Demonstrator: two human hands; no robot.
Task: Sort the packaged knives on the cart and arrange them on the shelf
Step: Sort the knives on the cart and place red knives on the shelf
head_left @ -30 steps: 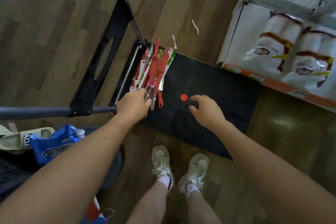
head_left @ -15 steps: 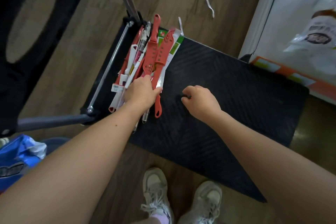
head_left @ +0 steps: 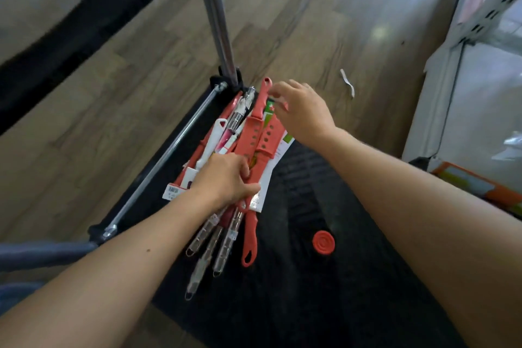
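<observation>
A pile of packaged knives (head_left: pixel 255 138), mostly red-handled with some clear and white ones, lies on the left side of the black cart platform (head_left: pixel 324 277). My left hand (head_left: pixel 226 181) presses down on the near middle of the pile, fingers closed over the packages. My right hand (head_left: pixel 303 110) is at the far end of the pile, fingertips pinching the top of a red knife's card. Clear handles stick out of the pile toward me.
A red round disc (head_left: pixel 323 242) sits on the platform right of the pile. The cart's metal handle post (head_left: pixel 219 25) rises just behind the knives. A white shelf unit (head_left: pixel 466 79) stands at right. A white paper scrap (head_left: pixel 347 86) lies on the wooden floor.
My right hand moved from the middle of the platform to the far end of the knife pile, uncovering the red disc. The view came closer. My left hand stays on the pile.
</observation>
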